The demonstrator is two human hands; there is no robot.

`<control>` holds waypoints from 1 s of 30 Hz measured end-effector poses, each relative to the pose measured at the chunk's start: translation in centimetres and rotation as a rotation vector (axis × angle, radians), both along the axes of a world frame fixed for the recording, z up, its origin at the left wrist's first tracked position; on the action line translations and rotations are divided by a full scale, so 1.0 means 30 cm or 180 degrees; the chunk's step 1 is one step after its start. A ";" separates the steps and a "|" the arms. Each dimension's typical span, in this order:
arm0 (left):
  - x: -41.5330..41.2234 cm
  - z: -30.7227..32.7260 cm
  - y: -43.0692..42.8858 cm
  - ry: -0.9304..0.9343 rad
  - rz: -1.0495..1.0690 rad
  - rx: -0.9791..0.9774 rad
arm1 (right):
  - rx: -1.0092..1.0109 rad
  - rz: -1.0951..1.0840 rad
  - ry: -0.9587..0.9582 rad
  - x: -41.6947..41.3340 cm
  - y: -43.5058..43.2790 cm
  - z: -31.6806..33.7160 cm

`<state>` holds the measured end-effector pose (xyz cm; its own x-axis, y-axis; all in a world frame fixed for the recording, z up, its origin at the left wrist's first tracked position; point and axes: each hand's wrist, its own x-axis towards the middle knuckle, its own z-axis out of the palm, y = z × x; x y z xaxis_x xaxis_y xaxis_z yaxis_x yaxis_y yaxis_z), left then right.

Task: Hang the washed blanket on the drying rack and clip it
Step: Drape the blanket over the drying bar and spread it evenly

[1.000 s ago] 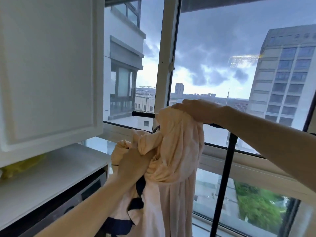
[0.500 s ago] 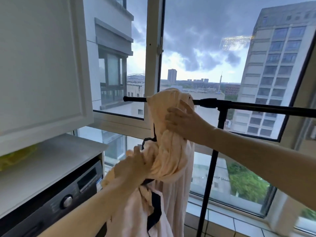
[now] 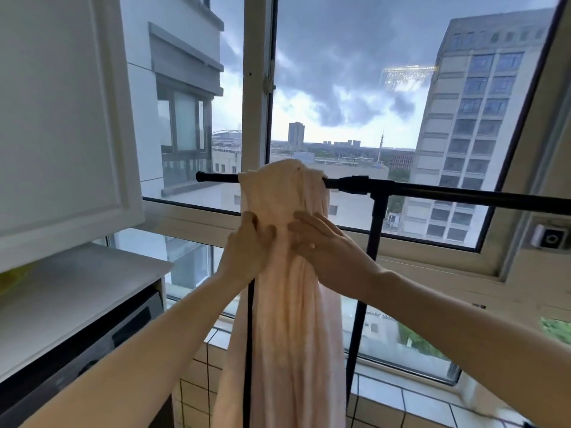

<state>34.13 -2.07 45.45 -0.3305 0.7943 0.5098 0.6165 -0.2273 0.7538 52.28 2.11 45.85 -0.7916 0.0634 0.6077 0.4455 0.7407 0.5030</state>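
**Item:** blanket (image 3: 289, 304). Pale peach, washed.

**Location:** slung over the top bar of the drying rack (image 3: 438, 193), near the bar's left end and left of the upright joint.

**Condition:** gathered into a narrow bundle and hanging straight down past the bottom of the view. Not spread along the bar.

**Left hand** (image 3: 245, 247): closed round the left side of the bundle just below the bar. Thumb across the front, fingers wrapped behind. Gripping.

**Right hand** (image 3: 324, 242): laid on the front of the bundle beside the left hand. Fingers fairly straight and spread, pressing the cloth, enclosing nothing.

**Rack:** black, with one upright under the joint and bare bar running off to the right. Dark vertical strip at the bundle's left edge, possibly a second upright or a stripe in the cloth; too soft to tell.

**Clips:** none in view, on cloth or on bar.

**Surroundings:** window (image 3: 340, 88) behind the rack, white cabinet door (image 3: 61, 118) at left, washing machine (image 3: 92, 344) at lower left.

**Progress, by judgement**
- Done: raised onto the bar and resting there.
- Left: drawing the bundle open sideways along the free bar, evening the two falls, then fetching and fixing clips.
- Stage: early to middle. Hung but unspread, and unclipped.
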 end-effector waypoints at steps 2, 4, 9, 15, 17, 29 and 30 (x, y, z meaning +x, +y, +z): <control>-0.011 0.005 0.023 -0.0096 -0.0032 0.0100 | -0.0414 0.0022 0.0240 0.012 -0.018 0.008; -0.017 0.009 0.038 -0.0294 -0.0043 0.0194 | -0.0722 0.0146 0.0595 0.013 -0.047 0.026; -0.044 -0.014 0.077 -0.0622 -0.0220 0.0282 | -0.1392 -0.0515 0.2165 -0.055 -0.071 0.025; -0.093 -0.090 0.124 -0.0350 -0.1007 -0.0009 | -0.3096 -0.0842 0.2904 -0.192 -0.042 -0.010; -0.104 -0.110 0.136 -0.0499 -0.1243 0.0029 | -0.2815 -0.0923 0.2861 -0.225 -0.036 -0.031; -0.155 -0.109 0.168 -0.1056 -0.1907 -0.0116 | -0.2742 -0.1960 0.3113 -0.267 -0.033 -0.024; -0.161 -0.108 0.166 -0.1043 -0.1895 -0.0099 | -0.2753 -0.1986 0.3030 -0.265 -0.029 -0.027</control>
<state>29.32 2.93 42.21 0.0342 0.9013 0.4318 0.1317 -0.4324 0.8920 44.33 1.26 45.05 0.1835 0.8614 0.4737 0.7123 0.2156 -0.6680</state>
